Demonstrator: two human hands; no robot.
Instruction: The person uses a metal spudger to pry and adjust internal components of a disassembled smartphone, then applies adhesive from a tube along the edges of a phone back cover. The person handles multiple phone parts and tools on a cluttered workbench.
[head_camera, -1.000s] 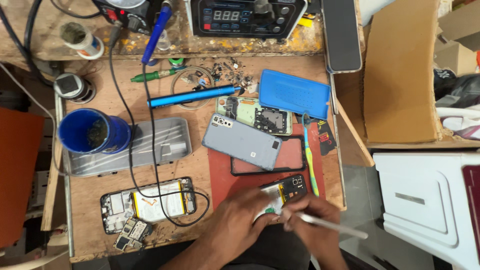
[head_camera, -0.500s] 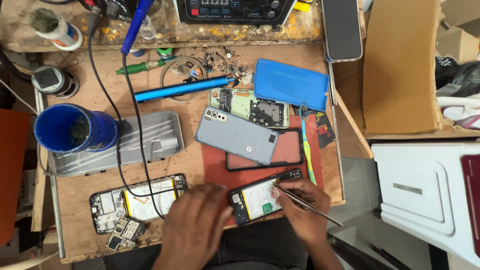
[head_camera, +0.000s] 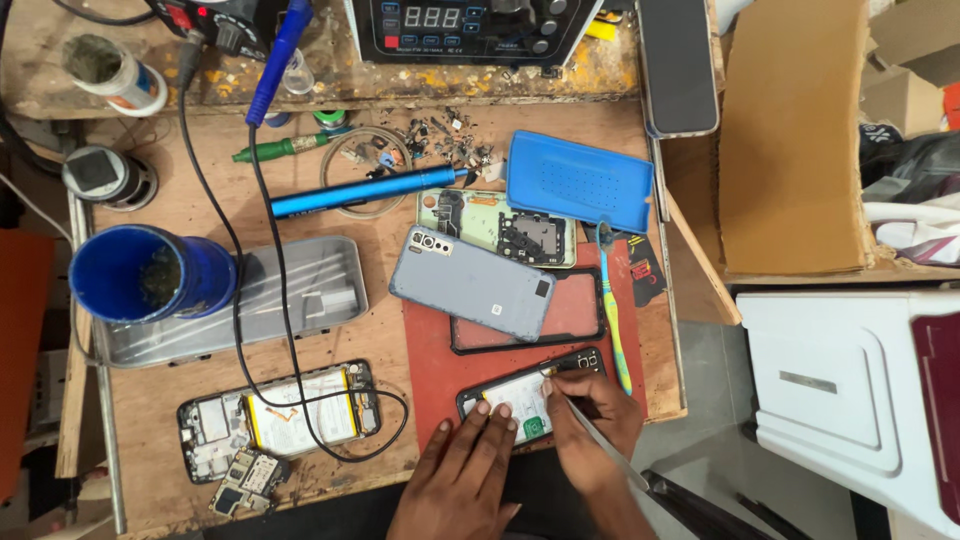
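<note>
An opened phone (head_camera: 525, 400) was laid at the near edge of the desk (head_camera: 170, 215), at about six o'clock of the worktop, resting on a red mat (head_camera: 440, 365) that seemingly served to keep it from sliding. Its long axis ran from about eight o'clock to two o'clock, the end with the black frame pointed toward two o'clock and the near end tucked under the palms. The left hand (head_camera: 465, 470) was spread flat, its fingers (head_camera: 483, 412) pressed on the near edge of the phone, apparently so that the body was pinned down; nothing was gripped by it. The right hand (head_camera: 590, 420) was closed around a thin metal tool (head_camera: 600, 445), held like a pen, its tip set at the phone's upper edge and its shaft slanted away toward five o'clock, which would allow fine prying. A toothbrush (head_camera: 612, 310) was left just beside the phone at three o'clock, and a grey back cover (head_camera: 470, 283) lay at twelve o'clock, well within reach.
</note>
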